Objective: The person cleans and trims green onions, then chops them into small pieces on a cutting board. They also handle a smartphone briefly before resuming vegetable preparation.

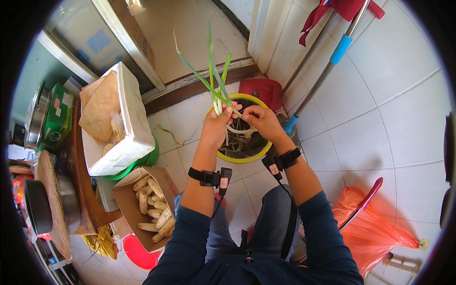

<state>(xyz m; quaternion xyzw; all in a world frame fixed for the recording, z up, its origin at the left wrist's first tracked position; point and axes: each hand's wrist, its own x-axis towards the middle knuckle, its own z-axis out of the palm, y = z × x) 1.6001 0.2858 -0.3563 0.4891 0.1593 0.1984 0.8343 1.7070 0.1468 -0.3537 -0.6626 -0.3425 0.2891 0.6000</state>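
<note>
My left hand (216, 129) grips a small bunch of green onions (213, 82), their green leaves pointing up and away from me. My right hand (263, 120) pinches the lower part of one onion stalk between thumb and fingers, close beside my left hand. Directly under both hands stands a bin with a yellow rim (245, 160), holding a dark liner and dry plant scraps. A pale stalk or strip hangs in a curve between the hands, above the bin. The fingertips partly hide the onions' lower ends.
To the left are a foam box (123, 156) with brown paper, a cardboard box (130, 199) of dried corn cobs and a red basin (139, 253). A pole with blue grips (319, 78) leans on the tiled wall at right, above an orange-red plastic bag (367, 228). A doorway sill (199, 83) lies ahead.
</note>
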